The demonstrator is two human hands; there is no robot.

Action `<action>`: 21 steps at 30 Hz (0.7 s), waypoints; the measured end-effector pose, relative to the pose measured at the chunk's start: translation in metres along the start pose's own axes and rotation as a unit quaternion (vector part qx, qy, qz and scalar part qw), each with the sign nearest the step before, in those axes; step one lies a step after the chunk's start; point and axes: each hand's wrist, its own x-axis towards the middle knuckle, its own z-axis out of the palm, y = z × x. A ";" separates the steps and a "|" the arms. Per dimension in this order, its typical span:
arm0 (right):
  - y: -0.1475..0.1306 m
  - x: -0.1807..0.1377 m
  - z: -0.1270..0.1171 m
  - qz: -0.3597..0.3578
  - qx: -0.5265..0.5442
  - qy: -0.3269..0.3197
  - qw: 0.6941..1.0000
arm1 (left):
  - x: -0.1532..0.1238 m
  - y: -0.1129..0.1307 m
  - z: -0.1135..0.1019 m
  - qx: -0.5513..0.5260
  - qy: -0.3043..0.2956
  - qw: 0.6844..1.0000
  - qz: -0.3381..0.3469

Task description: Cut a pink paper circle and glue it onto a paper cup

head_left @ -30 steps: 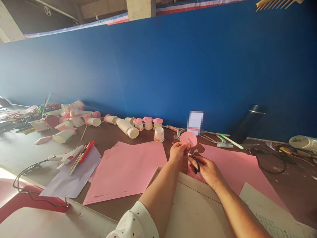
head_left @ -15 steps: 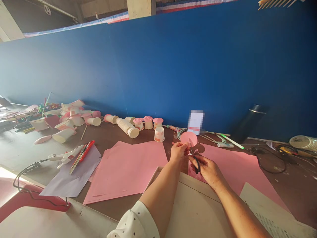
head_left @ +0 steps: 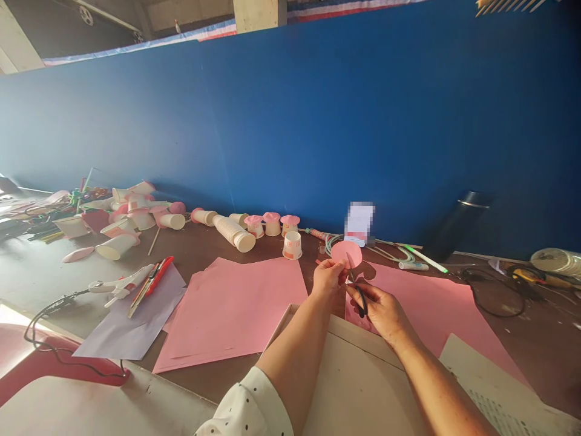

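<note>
Between the fingers of my left hand [head_left: 327,278] is the lower left edge of a round pink paper disc [head_left: 341,252]. My right hand [head_left: 380,310] is closed around the black handles of a pair of scissors [head_left: 360,295]. Their blades point up and lie against the disc's lower right part. Under and beside my right hand spreads a large pink paper sheet [head_left: 431,303] with curved cut-outs along its left edge. A stack of pink paper [head_left: 240,309] lies to the left of my left forearm.
Several paper cups with pink tops [head_left: 272,224] stand behind the stack, near an upright plain cup [head_left: 292,246] and a lying cup sleeve [head_left: 231,233]. At left, a red utility knife [head_left: 152,284] and a glue gun [head_left: 122,284] rest on lilac paper [head_left: 131,333]. A dark bottle [head_left: 456,224] stands by the blue partition [head_left: 290,121].
Hardly anything differs. The scissors and the disc keep almost the same place, with only a very slight shift of the view.
</note>
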 end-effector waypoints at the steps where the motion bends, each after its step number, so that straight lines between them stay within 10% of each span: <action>1: 0.000 0.000 0.000 0.000 0.000 0.000 1.000 | 0.001 -0.001 -0.001 0.001 -0.005 1.000 0.004; 21: -0.005 -0.003 -0.001 0.001 -0.027 0.001 1.000 | 0.004 -0.003 -0.001 0.019 -0.008 1.000 0.016</action>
